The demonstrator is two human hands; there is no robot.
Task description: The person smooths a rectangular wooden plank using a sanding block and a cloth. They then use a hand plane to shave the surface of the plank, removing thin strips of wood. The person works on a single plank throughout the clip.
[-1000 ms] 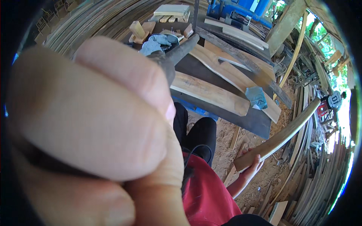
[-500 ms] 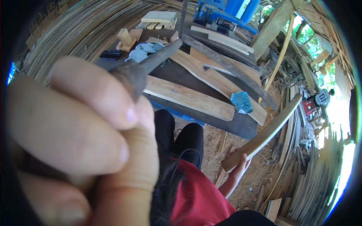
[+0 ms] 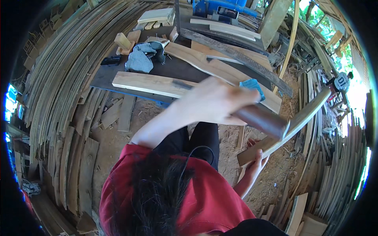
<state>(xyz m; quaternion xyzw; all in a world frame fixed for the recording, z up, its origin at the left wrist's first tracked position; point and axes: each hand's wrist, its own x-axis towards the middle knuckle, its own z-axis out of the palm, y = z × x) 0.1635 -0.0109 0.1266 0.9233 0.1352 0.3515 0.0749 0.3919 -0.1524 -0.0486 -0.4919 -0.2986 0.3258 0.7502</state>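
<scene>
Outdoor-lit woodworking space, seen from the wearer's head. Stacked long boards [image 3: 71,78] sweep along the left side, the largest mass in view. A dark worktable [image 3: 108,76] stands at the far centre, bearing a wavy-edged board [image 3: 197,62] and, nearer, a straight plank [image 3: 149,83], part of which lies hidden behind the left arm.

The curved wooden bar [image 3: 302,120] is held to the right of the table, above the littered ground. Its long axis runs obliquely from near left to far right. The right hand [image 3: 256,165] grips it at the near end, thumb on the near side and fingertips showing beyond the opposite edge; the remainder extends unsupported toward the far right.

The left hand [image 3: 220,98], blurred, is closed around a brown handle [image 3: 262,120] and lies to the far left of the gripped end. The handle slants near and right, across the line of the bar; its tip overlaps the bar in this view, though contact cannot be determined. The right hand is thus the nearer to the bar.

Smaller items: a crumpled grey-blue cloth [image 3: 139,59] at the table's left, and a teal piece of material [image 3: 252,84] just beyond the left hand.
</scene>
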